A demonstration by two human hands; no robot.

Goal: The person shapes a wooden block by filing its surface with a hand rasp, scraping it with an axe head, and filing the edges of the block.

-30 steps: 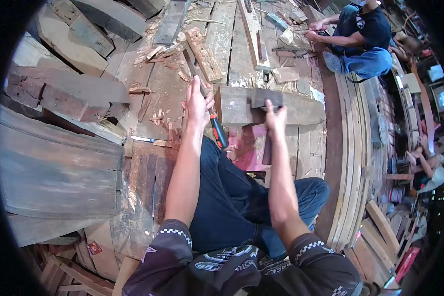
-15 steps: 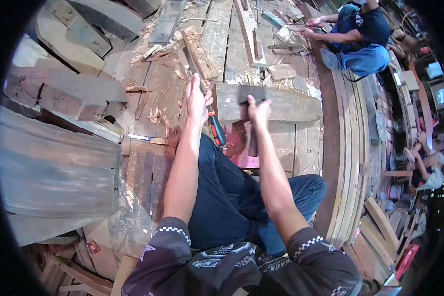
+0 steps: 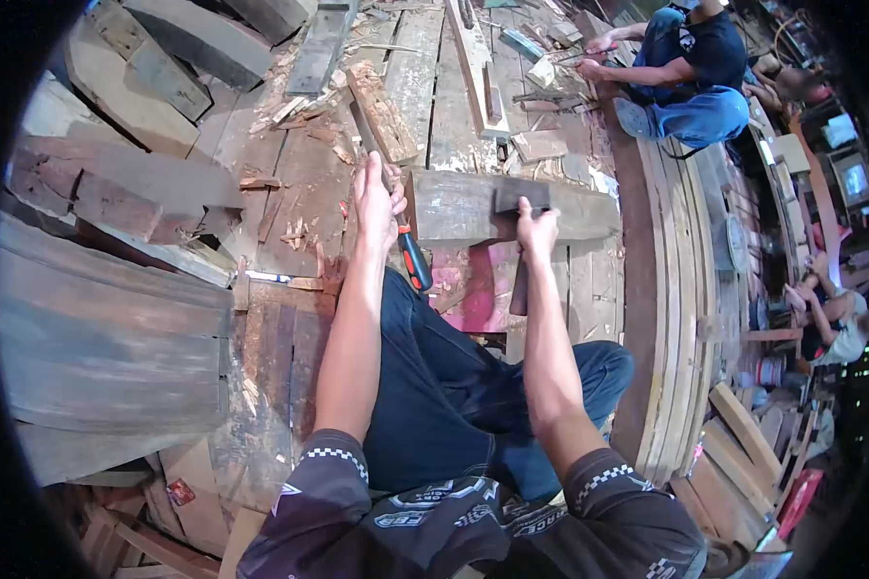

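My left hand [image 3: 378, 198] is closed round the metal shaft of a chisel. Its black and red handle [image 3: 414, 261] points down toward my thigh, and the blade slants up beside a rough wood piece [image 3: 383, 111]. In my right hand [image 3: 537, 230] is a dark mallet [image 3: 521, 196], its head over a thick wooden beam [image 3: 454, 207] and its handle hanging below my fingers. The beam lies across the floor in front of my legs, its left end close to my left hand.
Wood chips [image 3: 296, 234] are scattered over the plank floor. Large timbers [image 3: 126, 188] and a broad panel [image 3: 116, 328] stand at the left. A person [image 3: 690, 72] sits at the upper right by long stacked boards [image 3: 661, 318]. Another person [image 3: 835, 323] is farther right.
My right hand and the mallet moved left along the beam, then back right. My left hand keeps its hold on the chisel. The whole view has shifted slightly.
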